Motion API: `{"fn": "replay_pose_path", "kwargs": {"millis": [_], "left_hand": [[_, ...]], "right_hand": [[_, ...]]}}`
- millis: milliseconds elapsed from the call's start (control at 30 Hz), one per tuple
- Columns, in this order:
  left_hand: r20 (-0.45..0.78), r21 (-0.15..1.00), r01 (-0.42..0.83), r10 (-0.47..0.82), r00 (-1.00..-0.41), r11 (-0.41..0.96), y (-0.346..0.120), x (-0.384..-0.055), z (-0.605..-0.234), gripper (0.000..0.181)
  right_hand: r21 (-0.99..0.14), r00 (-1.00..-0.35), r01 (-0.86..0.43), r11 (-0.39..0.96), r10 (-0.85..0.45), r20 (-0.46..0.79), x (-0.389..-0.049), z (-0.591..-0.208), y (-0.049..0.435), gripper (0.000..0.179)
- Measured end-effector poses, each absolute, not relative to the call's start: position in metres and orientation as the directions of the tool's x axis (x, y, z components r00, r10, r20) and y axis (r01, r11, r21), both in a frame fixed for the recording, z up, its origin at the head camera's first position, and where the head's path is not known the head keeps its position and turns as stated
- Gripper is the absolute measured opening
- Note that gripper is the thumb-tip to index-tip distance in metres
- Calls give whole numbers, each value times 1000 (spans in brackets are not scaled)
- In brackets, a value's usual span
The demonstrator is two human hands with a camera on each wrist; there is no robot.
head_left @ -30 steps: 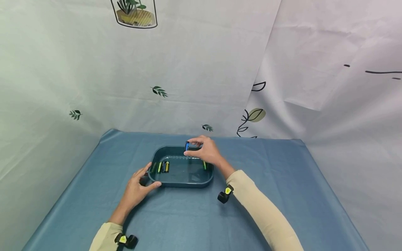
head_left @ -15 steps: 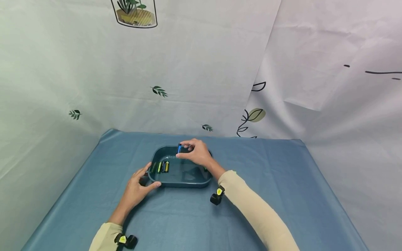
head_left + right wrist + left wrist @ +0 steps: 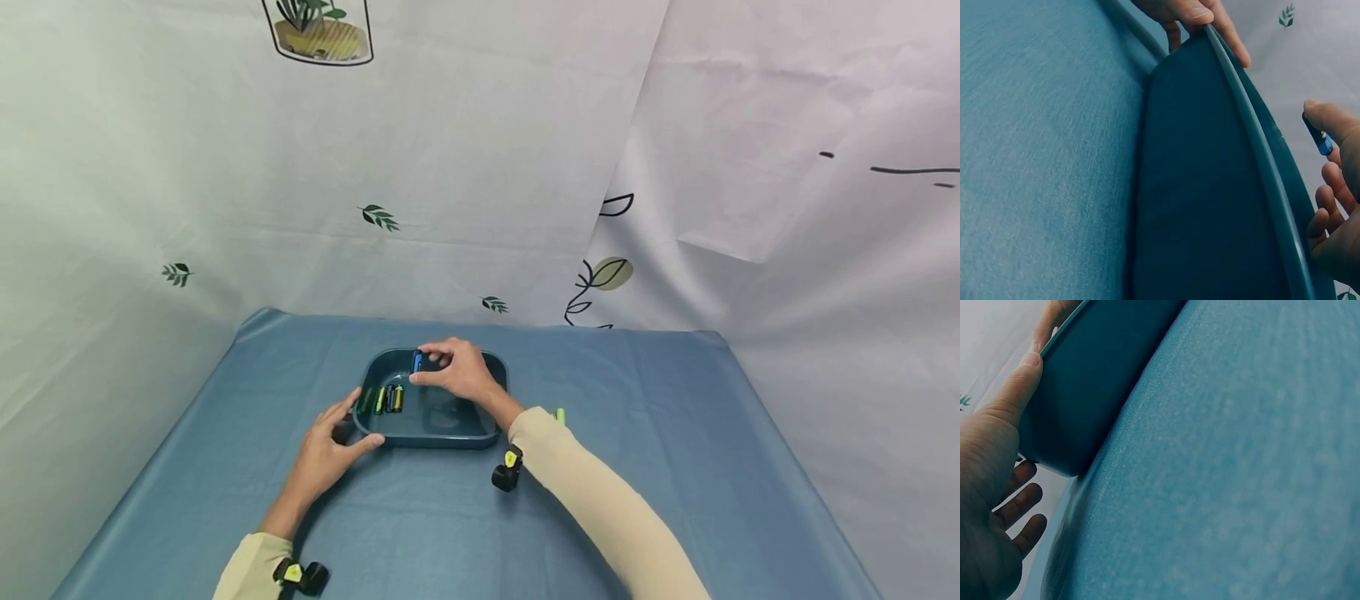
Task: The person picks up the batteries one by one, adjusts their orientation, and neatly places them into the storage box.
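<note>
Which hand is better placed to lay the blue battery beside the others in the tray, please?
Probably the right hand: it pinches the blue battery over the tray, close to the other batteries. The left hand touches the tray's left end and holds no battery.

Soft, diffuse light brightens the pale backdrop (image 3: 487,133), greenish at left and pinkish at right, with faint shadows on the counter (image 3: 675,433). Both wrist views look dimmer; the left blurs the counter's near surface.
</note>
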State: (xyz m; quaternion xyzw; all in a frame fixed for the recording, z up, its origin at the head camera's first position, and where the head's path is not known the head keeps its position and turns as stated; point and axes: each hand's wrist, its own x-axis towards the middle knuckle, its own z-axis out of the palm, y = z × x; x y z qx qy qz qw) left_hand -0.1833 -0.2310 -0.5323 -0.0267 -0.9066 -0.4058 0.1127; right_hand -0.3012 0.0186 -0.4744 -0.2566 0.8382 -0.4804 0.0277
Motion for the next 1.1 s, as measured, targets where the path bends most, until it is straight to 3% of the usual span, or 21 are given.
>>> {"fn": "replay_pose_path", "kwargs": {"millis": [1100], "left_hand": [[206, 747, 127, -45, -978, 652, -232, -183, -532, 92]], "right_hand": [[-794, -872, -339, 505, -486, 63, -297, -492, -7, 48]]}}
